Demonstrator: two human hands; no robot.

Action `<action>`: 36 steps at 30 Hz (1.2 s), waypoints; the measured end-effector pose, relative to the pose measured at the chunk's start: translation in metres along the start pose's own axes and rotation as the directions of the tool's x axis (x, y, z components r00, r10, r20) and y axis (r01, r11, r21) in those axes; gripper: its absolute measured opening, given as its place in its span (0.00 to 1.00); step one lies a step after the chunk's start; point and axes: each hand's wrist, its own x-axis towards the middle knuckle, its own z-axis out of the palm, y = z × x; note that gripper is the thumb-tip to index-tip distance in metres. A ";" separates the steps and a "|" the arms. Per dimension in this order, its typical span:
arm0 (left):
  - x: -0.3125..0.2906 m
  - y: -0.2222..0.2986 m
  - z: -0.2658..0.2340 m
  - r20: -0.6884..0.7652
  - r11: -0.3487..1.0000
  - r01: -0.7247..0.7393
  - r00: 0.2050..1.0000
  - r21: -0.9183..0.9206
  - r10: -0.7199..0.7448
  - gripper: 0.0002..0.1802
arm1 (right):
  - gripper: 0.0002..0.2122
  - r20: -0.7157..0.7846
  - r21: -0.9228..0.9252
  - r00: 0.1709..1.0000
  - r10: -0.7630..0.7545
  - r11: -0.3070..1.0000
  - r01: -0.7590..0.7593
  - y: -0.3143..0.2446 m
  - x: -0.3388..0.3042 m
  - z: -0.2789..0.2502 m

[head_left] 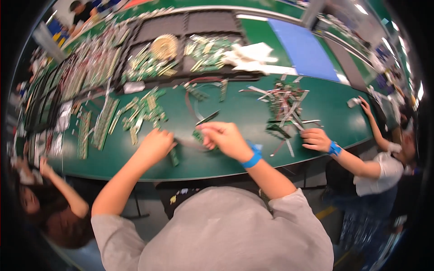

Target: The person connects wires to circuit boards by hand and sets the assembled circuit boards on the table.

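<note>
Near the front edge of the desk point(244, 117), a small green board point(197, 134) sits at the fingertips of the right hand point(224, 137), thumb and forefinger pinching it; blue band point(253, 156) on that wrist. Just above those fingers, a slim dark tool point(208, 118) points up to the right; cannot tell whether gripped or lying. Left hand point(157, 143) close by, fingers curled, blurred; a green strip point(174, 157) shows just below them, cannot tell if pinched. Blurred thin cable point(191, 144) spans the gap between the hands. Beyond, a red wire arcs over the desk to a narrow board point(223, 90). Left of this, a loose heap of green boards point(148, 110), then long green strips point(105, 124) lying side by side. To the right, a tangled pile of boards and flat white cables point(287, 101); a co-worker's hand point(316, 140) at its near edge. At the far side, black trays point(158, 26) hold more boards and a tan coil point(164, 47); crumpled white cloth point(251, 56) lies beside, blue sheet point(300, 47) farther right.
</note>
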 end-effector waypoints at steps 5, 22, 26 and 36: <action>-0.002 0.002 0.004 -0.092 0.982 0.001 0.996 -0.187 -0.019 0.13 | 0.07 0.003 0.019 0.999 0.046 0.999 -0.046 0.006 -0.004 -0.002; -0.044 0.049 -0.010 0.027 0.003 0.029 0.961 -1.000 -0.274 0.11 | 0.06 -0.072 -0.387 0.983 -0.168 0.913 0.128 -0.018 -0.024 0.019; -0.049 0.056 -0.020 -0.017 0.036 -0.008 0.966 -0.999 -0.260 0.11 | 0.05 0.013 -0.333 0.997 0.070 0.941 -0.062 -0.031 -0.027 0.018; -0.042 0.075 0.007 -0.064 -0.234 -0.191 0.885 -0.953 -0.461 0.09 | 0.03 0.088 -0.529 0.988 -0.124 0.835 0.152 -0.029 -0.035 0.034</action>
